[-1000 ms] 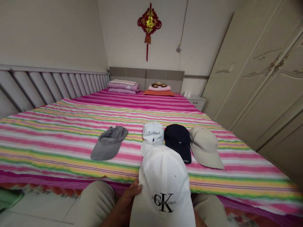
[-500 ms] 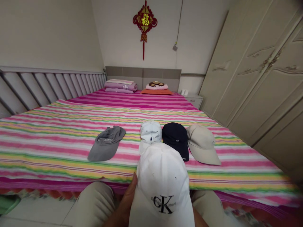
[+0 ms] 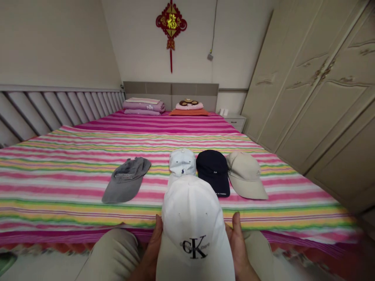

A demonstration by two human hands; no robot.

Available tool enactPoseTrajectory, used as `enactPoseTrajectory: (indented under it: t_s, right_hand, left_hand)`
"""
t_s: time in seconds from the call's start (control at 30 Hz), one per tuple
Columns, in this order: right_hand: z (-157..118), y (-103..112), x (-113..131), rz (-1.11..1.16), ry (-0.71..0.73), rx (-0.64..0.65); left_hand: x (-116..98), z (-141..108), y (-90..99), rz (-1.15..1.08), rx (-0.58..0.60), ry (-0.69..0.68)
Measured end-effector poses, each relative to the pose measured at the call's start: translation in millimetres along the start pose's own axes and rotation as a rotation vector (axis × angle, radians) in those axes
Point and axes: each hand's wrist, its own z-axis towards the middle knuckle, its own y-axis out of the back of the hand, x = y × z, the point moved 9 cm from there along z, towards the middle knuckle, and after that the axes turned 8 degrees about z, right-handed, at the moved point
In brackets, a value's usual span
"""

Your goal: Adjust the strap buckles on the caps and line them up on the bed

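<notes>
White cap [image 3: 191, 218]: cotton crown with a black CK logo, held up above the near edge of the striped bedspread [image 3: 58, 187], in front of the other caps.
Handling: probably light and soft; the crown's sides look like a workable hold, the brim likely stiffer.
Left hand [image 3: 150, 249]: clasps the cap's side, its fingers out of sight behind it.
Right hand [image 3: 238, 246]: lies against the opposite side with the thumb raised clear; whether it grips, I cannot tell.
Row behind: gray cap [image 3: 125, 179], pale blue cap [image 3: 182, 162], navy cap [image 3: 212, 171] and beige cap [image 3: 246, 175] lie on the bedspread, the last three side by side.
Hidden: the white cap's brim is cut off below; the white cap covers the pale blue cap's lower part.
</notes>
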Motion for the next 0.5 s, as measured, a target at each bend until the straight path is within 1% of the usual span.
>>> enactPoseTrajectory:
  t_s: [0.1,0.3,0.4,0.5]
  right_hand:
    - [-6.2,-7.9,0.3,0.115,-0.037,0.056]
    - [-5.7,-11.9,-4.5,0.108,-0.079,0.051]
    - [-6.3,-14.2,-4.8,0.102,-0.082,0.077]
    - [-13.8,-9.1,-6.4,0.075,-0.082,0.06]
  left_hand:
    - [2.3,2.8,-5.7,-0.008,0.043,0.014]
    - [10.2,5.5,-11.8,0.001,0.119,0.083]
    - [8.5,5.9,-15.3,0.014,0.127,0.089]
    - [0.4,8.6,-20.2,0.049,0.122,0.059]
